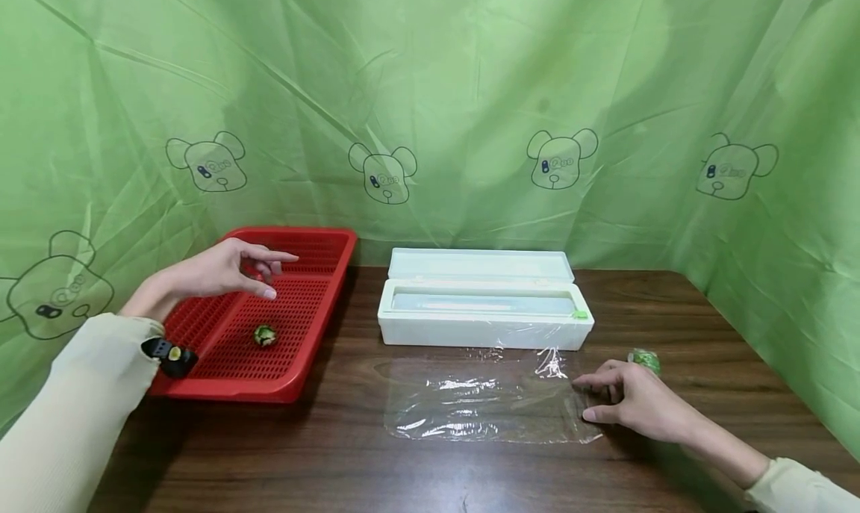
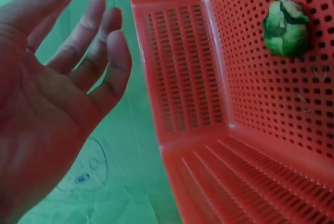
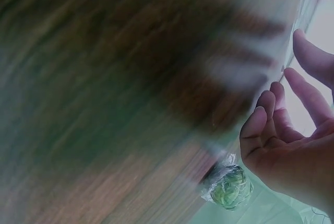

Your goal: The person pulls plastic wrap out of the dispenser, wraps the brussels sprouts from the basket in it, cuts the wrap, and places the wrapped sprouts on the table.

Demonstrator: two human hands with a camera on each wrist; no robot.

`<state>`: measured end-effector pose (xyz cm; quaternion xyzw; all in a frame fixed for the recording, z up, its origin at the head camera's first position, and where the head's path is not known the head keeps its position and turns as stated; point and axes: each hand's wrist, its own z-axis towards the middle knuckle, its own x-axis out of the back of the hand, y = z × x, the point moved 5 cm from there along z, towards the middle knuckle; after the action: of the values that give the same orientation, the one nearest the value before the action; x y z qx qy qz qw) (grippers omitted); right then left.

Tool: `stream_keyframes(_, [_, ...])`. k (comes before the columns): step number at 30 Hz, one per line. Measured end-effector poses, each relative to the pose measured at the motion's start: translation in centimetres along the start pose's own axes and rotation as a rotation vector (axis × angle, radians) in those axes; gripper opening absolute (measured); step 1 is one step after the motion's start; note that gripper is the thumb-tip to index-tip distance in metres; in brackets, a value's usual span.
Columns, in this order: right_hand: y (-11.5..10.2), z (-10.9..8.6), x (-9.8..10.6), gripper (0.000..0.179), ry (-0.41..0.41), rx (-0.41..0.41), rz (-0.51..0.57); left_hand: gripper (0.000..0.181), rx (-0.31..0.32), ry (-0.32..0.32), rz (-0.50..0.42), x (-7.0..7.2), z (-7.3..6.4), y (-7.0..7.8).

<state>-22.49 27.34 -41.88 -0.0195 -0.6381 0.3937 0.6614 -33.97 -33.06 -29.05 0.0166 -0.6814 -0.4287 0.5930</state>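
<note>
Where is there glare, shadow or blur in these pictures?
Head view: white glare streaks on the clear film, and a dark shadow on the table near the red basket; left wrist view: dim, but the green vegetable is reasonably sharp; right wrist view: the table is badly smeared, with dark finger-shaped patches, perhaps shadow or reflection, while the right hand looks clearer.

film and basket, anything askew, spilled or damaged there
Nothing looks spilled or broken. The film is wrinkled, with a crumpled right edge by the right hand, likely normal for film. The sprout in the basket looks slightly odd: pale patches show among its dark green leaves.
</note>
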Motion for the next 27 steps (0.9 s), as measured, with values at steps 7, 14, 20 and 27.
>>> stream_keyframes(7, [0.0, 0.1, 0.1, 0.046, -0.001, -0.007, -0.007, 0.059, 0.059, -0.020, 0.010, 0.4, 0.4, -3.0])
stream_keyframes(14, [0.2, 0.1, -0.1, 0.046, 0.008, -0.002, -0.020, 0.057, 0.050, -0.123, -0.009, -0.8, 0.4, -6.0])
stream_keyframes(20, [0.3, -0.1, -0.8, 0.045, 0.024, 0.009, -0.025, 0.059, 0.089, -0.188, -0.079, -2.1, 0.0, -8.0])
stream_keyframes(27, [0.3, -0.2, -1.0, 0.045, 0.023, -0.002, -0.022, 0.056, 0.153, -0.267, -0.106, -3.0, -0.3, -9.0])
